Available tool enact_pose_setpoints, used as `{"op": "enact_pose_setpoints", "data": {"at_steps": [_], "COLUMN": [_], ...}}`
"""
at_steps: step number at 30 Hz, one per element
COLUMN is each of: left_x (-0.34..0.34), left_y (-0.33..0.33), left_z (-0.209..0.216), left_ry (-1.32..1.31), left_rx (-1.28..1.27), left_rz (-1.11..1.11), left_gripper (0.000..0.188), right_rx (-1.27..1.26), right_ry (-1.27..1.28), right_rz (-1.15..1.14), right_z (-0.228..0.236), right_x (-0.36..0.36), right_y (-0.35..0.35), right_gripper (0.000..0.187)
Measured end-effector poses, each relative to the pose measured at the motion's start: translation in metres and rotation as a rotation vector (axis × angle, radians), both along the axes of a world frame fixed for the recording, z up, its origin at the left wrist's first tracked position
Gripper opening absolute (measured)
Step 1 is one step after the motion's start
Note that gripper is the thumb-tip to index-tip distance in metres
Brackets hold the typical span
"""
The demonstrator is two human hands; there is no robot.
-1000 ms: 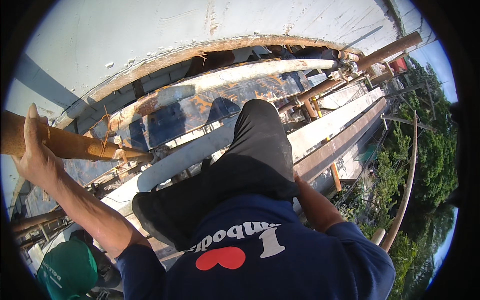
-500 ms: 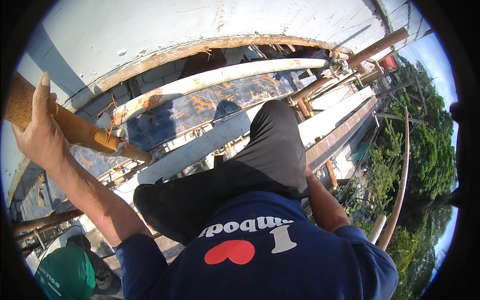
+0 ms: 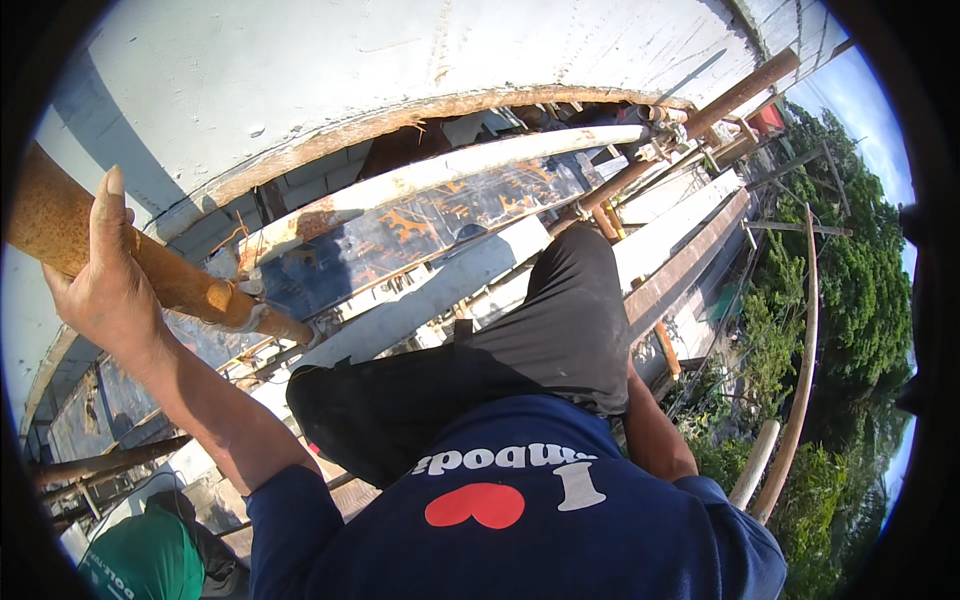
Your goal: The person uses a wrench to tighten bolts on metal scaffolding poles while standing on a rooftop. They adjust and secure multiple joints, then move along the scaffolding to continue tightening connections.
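Observation:
My left hand (image 3: 118, 292) is on a thick rusty scaffold pole (image 3: 190, 282) at the left. Its thumb stands up across the near side of the pole, and the other fingers go out of sight around it. My right forearm (image 3: 657, 425) reaches down beside my bent leg in dark trousers (image 3: 560, 330), which hides the right hand, so its grip does not show. Below my legs runs a long pale plank (image 3: 420, 290). Beyond it lies a dark sheet with orange patches (image 3: 400, 230), beside a whitish, rust-stained pole (image 3: 440, 165).
A grey-white wall (image 3: 330, 60) rises ahead. Another rusty pole (image 3: 740, 95) slants up at the right, near brown-edged beams (image 3: 690, 265). A person in a green top (image 3: 150, 560) is low at the left. Trees (image 3: 850, 280) and a long bent pole (image 3: 800, 390) show far right.
The view has shifted slightly, and my knee appears lower and further right. My left hand stays on the rusty pole. The person in green sits a little lower in the picture.

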State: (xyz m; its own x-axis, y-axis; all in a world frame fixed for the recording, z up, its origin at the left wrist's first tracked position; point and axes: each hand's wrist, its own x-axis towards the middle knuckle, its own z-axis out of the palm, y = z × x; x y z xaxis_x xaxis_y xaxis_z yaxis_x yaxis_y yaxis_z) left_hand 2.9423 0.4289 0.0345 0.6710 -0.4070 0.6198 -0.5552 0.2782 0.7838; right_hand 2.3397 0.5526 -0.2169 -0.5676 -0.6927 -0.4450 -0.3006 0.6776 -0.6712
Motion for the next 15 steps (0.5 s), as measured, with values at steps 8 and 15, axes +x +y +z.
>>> {"op": "enact_pose_setpoints", "data": {"at_steps": [8, 15], "left_x": [-0.002, 0.003], "left_y": [0.002, 0.002], "left_z": [0.001, -0.001], "left_ry": [0.042, -0.027], "left_rx": [0.019, 0.091], "left_rz": [0.011, 0.063], "left_gripper": [0.056, 0.062], "right_rx": [-0.193, -0.416], "right_ry": [0.029, -0.705], "right_rz": [-0.019, -0.392], "right_z": [0.027, 0.052], "right_x": [-0.014, -0.039], "right_y": [0.012, -0.034], "right_gripper": [0.024, 0.015]}}
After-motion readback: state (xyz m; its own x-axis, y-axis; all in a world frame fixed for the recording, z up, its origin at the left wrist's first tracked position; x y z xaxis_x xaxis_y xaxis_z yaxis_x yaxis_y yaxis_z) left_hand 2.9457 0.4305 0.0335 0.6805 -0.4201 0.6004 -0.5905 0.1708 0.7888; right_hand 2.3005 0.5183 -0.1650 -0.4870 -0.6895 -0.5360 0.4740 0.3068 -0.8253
